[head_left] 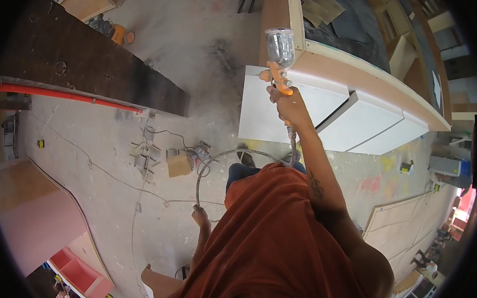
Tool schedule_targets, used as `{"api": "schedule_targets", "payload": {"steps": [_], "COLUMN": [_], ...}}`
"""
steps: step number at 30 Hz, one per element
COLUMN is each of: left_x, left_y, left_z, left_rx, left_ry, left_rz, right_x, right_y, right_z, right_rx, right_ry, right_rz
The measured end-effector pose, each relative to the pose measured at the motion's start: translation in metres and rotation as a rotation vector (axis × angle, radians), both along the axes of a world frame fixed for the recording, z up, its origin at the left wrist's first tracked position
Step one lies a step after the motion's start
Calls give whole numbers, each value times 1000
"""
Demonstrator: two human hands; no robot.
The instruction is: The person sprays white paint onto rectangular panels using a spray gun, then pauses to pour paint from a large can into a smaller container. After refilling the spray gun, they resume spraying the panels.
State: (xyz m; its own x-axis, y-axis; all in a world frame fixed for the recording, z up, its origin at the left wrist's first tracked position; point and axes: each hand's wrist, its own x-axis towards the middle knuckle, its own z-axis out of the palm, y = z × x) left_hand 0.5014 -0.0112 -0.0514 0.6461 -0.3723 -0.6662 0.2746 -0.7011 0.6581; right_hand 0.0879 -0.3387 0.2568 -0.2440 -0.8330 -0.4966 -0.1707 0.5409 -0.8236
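Spray gun [277,76] sits wrapped in our right hand's grip [290,104], nearer the white panels [263,121] than our left hand [200,215], closed around the hose [198,184].

a long dark beam [93,63] crosses the upper left, a red pipe [65,94] running along its lower edge. an orange machine [117,34] sits beyond it. thin cables [90,163] trail over the grey floor [111,138] near a brown box [179,165]. a pink open unit [76,272] stands lower left; pale boards [400,220] lie at right.
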Motion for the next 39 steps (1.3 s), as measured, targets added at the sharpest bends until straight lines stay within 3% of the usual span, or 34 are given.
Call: {"api": "schedule_targets", "payload": {"steps": [2, 6, 8, 15, 18, 20, 22, 23, 26, 30, 33, 34, 35, 36, 38, 39], "left_x": [-6, -7, -11, -4, -15, -12, -22, -25, -36, -62, -69, -74, -82, -86, -78, -68], "left_y": [-9, -27, -38, -61, -70, -70, -80, -83, -99, -124, -131, -128, -130, -132, -126, -123], "left_z": [-5, 10, 17, 22, 14, -9, -10, -8, -8, 2, -12, -2, 5, 2, -24, -42], "left_rx": [-32, -40, -66, -52, -42, -89, -87, -75, -8, 87, 37, -49, -145, -162, -192, -205], "left_ry": [-1, -12, -5, -48, -29, -199, -139, -89, 28, 86, 46, -256, -571, -584, -930, -948], "left_rz": [-33, -58, -56, -160, -214, -459, -475, -464, -559, -659, -759, -1003, -1227, -1228, -1315, -1311], "right_x": [3, 9, 5, -29, -65, -89, -115, -132, -167, -187, -190, -187, -185, -184, -185, -189], "right_y": [-1, 11, 16, 51, 77, 96, 111, 121, 149, 189, 210, 214, 221, 228, 249, 261], "right_z": [-18, 7, 17, -11, -7, -6, -9, -10, -18, -22, -21, -11, -15, -13, 0, -3], "right_rx": [-174, -193, -85, -178, -178, -146, -99, -14, -98, -275, -159, -33, -139, -165, -149, -166], "right_ry": [153, 85, 15, 141, 255, 303, 417, 325, 531, 562, 448, 365, 306, 220, 29, 17], "right_rz": [-81, -83, -46, -125, -228, -340, -454, -514, -611, -763, -778, -785, -744, -694, -586, -590]}}
